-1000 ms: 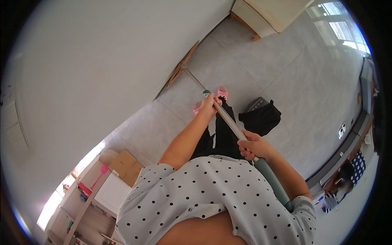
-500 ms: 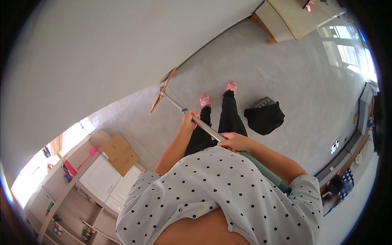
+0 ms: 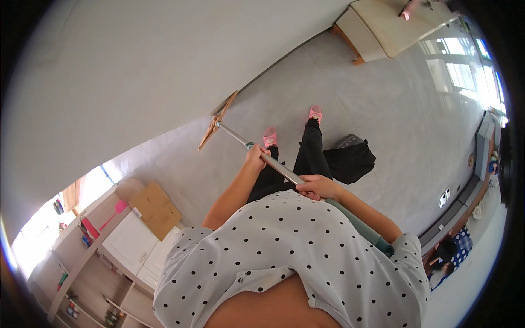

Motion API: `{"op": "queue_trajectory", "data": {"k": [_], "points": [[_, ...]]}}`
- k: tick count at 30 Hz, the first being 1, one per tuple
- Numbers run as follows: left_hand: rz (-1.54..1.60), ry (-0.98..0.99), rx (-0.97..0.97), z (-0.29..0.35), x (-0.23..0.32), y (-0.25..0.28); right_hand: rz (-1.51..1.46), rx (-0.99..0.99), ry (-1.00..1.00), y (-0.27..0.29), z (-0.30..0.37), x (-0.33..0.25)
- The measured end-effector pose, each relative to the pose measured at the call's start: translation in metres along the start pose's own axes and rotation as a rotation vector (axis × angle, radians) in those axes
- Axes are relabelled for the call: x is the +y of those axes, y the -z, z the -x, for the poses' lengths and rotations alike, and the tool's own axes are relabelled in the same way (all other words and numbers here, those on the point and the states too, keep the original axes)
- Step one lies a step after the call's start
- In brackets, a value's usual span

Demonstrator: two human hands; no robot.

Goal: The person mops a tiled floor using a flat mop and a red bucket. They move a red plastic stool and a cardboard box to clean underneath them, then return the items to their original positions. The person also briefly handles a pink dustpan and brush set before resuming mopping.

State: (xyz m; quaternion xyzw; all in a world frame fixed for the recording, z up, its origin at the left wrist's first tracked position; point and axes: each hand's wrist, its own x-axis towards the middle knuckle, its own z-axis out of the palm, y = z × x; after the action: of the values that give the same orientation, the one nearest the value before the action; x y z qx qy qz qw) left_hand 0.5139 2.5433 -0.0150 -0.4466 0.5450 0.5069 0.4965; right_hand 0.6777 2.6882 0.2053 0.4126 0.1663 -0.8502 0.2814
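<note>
Both my hands hold a long mop with a metal pole point(image 3: 283, 171) and a green rear section point(image 3: 361, 229). My left hand point(image 3: 256, 157) is closed round the pole farther down, near its greenish collar. Closer to my waist, my right hand point(image 3: 318, 187) grips the pole, some of its fingers hidden. The pole slants away to the left, down to a flat tan mop head point(image 3: 210, 136). That head looks edge-on and lies beside the foot of the grey-white wall point(image 3: 136, 71). The green section passes back under my right forearm.
A black bag-like bundle point(image 3: 353, 163) lies on the grey tiled floor point(image 3: 377, 104), right of my legs. White cabinets point(image 3: 131, 240) and a cardboard box point(image 3: 155, 209) stand at left. A cream furniture piece point(image 3: 383, 27) stands far right. At right, a person sits near a low grey ledge point(image 3: 451, 218).
My right foot has shifted slightly right and my left foot slightly left. The whole view has moved a little. Both hands keep their hold, and the mop head remains by the wall.
</note>
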Motion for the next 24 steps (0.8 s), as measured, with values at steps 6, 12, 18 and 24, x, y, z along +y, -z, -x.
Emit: {"op": "queue_trajectory", "data": {"k": [6,12,18,24], "points": [[-0.036,0.067,-0.111,-0.008,-0.021,-0.094,-0.183,0.002,0.023,0.068,0.043,-0.028],[0.002,0.126,-0.065,-0.013,-0.06,-0.222,-0.356,-0.001,0.067,0.143,0.101,-0.067],[-0.175,0.117,-0.15,-0.021,-0.091,-0.337,-0.398,0.021,0.137,0.218,0.146,-0.114],[-0.243,0.171,-0.187,0.005,-0.118,-0.422,-0.404,0.049,0.146,0.28,0.186,-0.143]]}}
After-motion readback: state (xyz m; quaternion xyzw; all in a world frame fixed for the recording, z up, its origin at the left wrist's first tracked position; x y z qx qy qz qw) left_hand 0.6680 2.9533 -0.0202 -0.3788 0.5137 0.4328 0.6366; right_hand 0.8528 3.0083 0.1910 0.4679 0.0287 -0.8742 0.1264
